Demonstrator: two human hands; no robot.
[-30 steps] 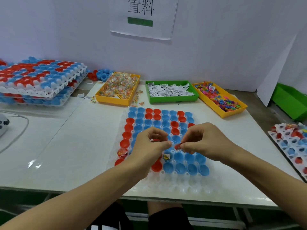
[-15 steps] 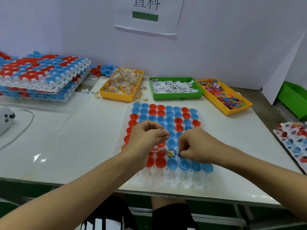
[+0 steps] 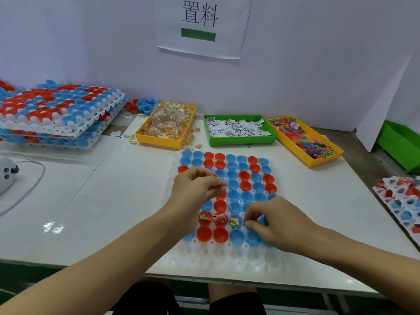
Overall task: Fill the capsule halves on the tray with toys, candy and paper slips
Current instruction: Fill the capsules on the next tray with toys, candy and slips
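A white tray (image 3: 218, 258) in front of me holds rows of red and blue capsule halves (image 3: 245, 176). Three halves near the front, two red (image 3: 205, 218) and one blue (image 3: 234, 221), have small items in them. My left hand (image 3: 195, 189) hovers over the tray's left middle with fingers curled, and what it holds is hidden. My right hand (image 3: 272, 221) rests low over a blue half beside the filled ones, fingertips pinched on something small. Behind the tray stand a yellow bin of candy (image 3: 167, 125), a green bin of paper slips (image 3: 238, 128) and a yellow bin of toys (image 3: 304, 139).
Stacked trays of capsule halves (image 3: 56, 112) sit at the far left, with loose halves (image 3: 143, 104) behind them. A white device with a cable (image 3: 6, 173) lies at the left edge. Another filled tray (image 3: 402, 201) is at the right, and a green bin (image 3: 402, 142) beyond it.
Both hands parted from a shared pinch. The right hand dropped toward the blue halves at the front. The left hand stayed higher over the tray.
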